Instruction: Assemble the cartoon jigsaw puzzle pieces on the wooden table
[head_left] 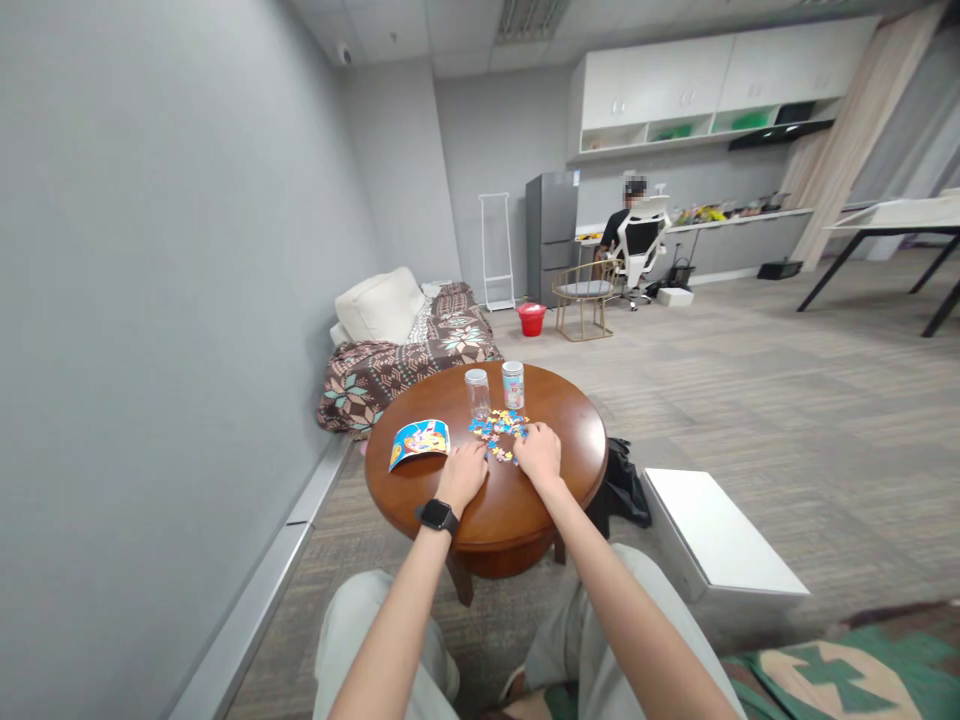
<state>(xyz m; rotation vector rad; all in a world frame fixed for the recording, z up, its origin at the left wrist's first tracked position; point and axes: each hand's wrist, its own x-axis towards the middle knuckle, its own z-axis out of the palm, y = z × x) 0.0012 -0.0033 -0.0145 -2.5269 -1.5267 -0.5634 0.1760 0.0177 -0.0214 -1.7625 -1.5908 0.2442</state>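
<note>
On the round wooden table (525,500) lies a loose pile of small jigsaw puzzle pieces (498,426) in blue, yellow and pink. My left hand (463,474), below a black watch-wearing wrist's reach, is closed at the pile's near left side, with a bit of blue puzzle piece at its fingertips. Curled over the right edge of the pile is my right hand (540,455); its fingertips are down among the pieces, and what they grip is hidden. A curved picture sheet (420,440) with a cartoon print rests left of my left hand.
Behind the pile stand a clear jar (477,393) and a jar with a printed label (513,386). A patterned sofa cover (375,385) borders the table's far left. To the right are a black bag (628,482) and a white box (720,530). A person sits farther back.
</note>
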